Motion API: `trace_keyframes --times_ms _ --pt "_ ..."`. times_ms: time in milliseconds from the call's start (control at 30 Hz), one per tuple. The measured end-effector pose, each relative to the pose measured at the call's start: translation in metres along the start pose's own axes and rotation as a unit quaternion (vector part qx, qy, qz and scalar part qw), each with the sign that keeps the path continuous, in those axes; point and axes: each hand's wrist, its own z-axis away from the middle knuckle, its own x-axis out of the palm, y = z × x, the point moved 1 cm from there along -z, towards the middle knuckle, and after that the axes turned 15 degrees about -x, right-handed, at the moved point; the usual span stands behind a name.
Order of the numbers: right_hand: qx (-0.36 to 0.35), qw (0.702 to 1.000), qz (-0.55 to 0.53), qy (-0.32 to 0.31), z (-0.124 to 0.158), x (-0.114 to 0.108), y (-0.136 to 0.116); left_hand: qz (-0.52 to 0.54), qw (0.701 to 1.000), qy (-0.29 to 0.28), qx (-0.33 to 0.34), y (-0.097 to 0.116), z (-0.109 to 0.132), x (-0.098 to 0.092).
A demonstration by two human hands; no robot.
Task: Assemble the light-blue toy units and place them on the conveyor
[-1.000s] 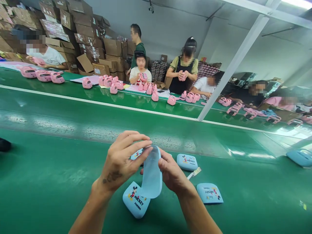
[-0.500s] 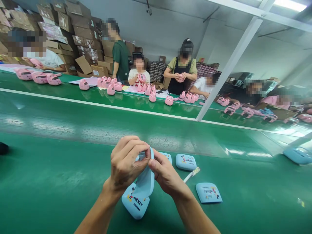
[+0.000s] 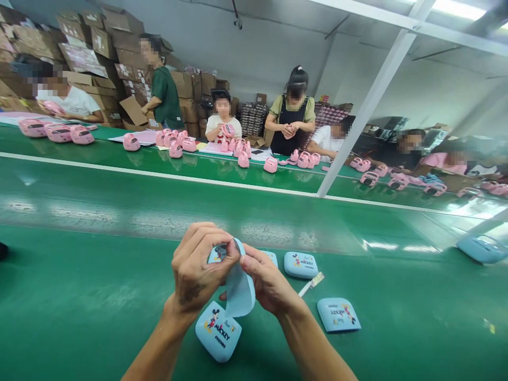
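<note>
Between my hands stands a light blue plastic cover (image 3: 242,296), tilted with its plain side toward the left. My left hand (image 3: 198,267) pinches its upper edge, where a dark patch shows near the fingertips. My right hand (image 3: 273,283) grips the right edge, thumb on the near side and fingers behind. Just below lies a blue cover with a Mickey print (image 3: 218,332). A printed blue piece (image 3: 216,254) is partly hidden behind my left hand. To the right are another printed cover (image 3: 300,264), an upside-down one (image 3: 339,314) and a slim white-handled tool (image 3: 311,284).
Green work surface (image 3: 79,307) spreads around my hands. A blue casing (image 3: 482,248) lies far right, and a dark object (image 3: 3,251) sits at the left edge. Across a pale rail (image 3: 159,172), several people work with pink casings (image 3: 271,165). A white post (image 3: 357,116) rises at right.
The held cover has turned a little, so more of its plain side shows. Both hands keep their grip. Across the line, the person in green has moved left toward an open carton.
</note>
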Motion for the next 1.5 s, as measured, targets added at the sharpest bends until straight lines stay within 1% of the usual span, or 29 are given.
trace_keyframes --times_ms 167,300,400,500,567,633,700,733,800,867,967,1067,1167,1300,1400,1500 --pt "0.042 0.997 -0.062 0.01 -0.003 -0.006 0.005 0.007 0.999 0.003 -0.031 -0.002 0.004 0.006" --pt "0.06 0.99 -0.125 0.026 -0.006 -0.02 0.002 0.041 0.994 0.0 -0.106 -0.009 0.007 0.007" --pt "0.043 0.988 -0.138 0.045 -0.007 -0.028 -0.005 0.065 0.981 -0.014 -0.185 -0.02 0.006 0.002" --pt "0.035 0.988 -0.145 0.04 -0.007 -0.029 -0.009 0.06 0.962 -0.038 -0.264 -0.037 0.003 -0.005" --pt "0.036 0.987 -0.153 0.037 -0.008 -0.028 -0.009 0.049 0.952 -0.047 -0.297 -0.049 0.0 -0.011" --pt "0.04 0.986 -0.156 0.04 -0.008 -0.027 -0.009 0.017 0.951 -0.041 -0.306 -0.059 -0.003 -0.016" --pt "0.046 0.986 -0.153 0.044 -0.009 -0.026 -0.007 -0.036 0.961 -0.026 -0.274 -0.065 -0.006 -0.02" --pt "0.048 0.986 -0.151 0.046 -0.009 -0.025 -0.006 -0.059 0.968 -0.022 -0.244 -0.065 -0.007 -0.02" --pt "0.047 0.987 -0.141 0.052 -0.008 -0.024 -0.004 -0.082 0.981 -0.031 -0.175 -0.06 -0.008 -0.018" --pt "0.042 0.99 -0.117 0.063 -0.006 -0.023 -0.001 -0.075 0.988 -0.056 -0.127 -0.051 -0.007 -0.013" --pt "0.028 0.995 -0.065 0.077 -0.004 -0.02 0.003 -0.042 0.991 -0.096 -0.079 -0.033 -0.001 -0.002" --pt "0.007 0.997 -0.013 0.074 -0.004 -0.015 0.005 -0.006 0.993 -0.112 -0.03 -0.019 0.003 0.007" --pt "-0.016 0.997 0.037 0.064 -0.005 -0.011 0.006 -0.003 0.995 -0.101 -0.016 -0.013 0.005 0.01" --pt "-0.045 0.994 0.079 0.059 -0.005 -0.01 0.011 -0.006 0.997 -0.072 0.004 -0.012 0.006 0.01" --pt "-0.054 0.994 0.077 0.06 -0.004 -0.009 0.015 -0.004 0.999 -0.038 0.016 -0.013 0.008 0.011" --pt "-0.036 0.996 0.05 0.066 -0.003 -0.006 0.014 -0.012 1.0 -0.015 0.013 -0.013 0.01 0.014"
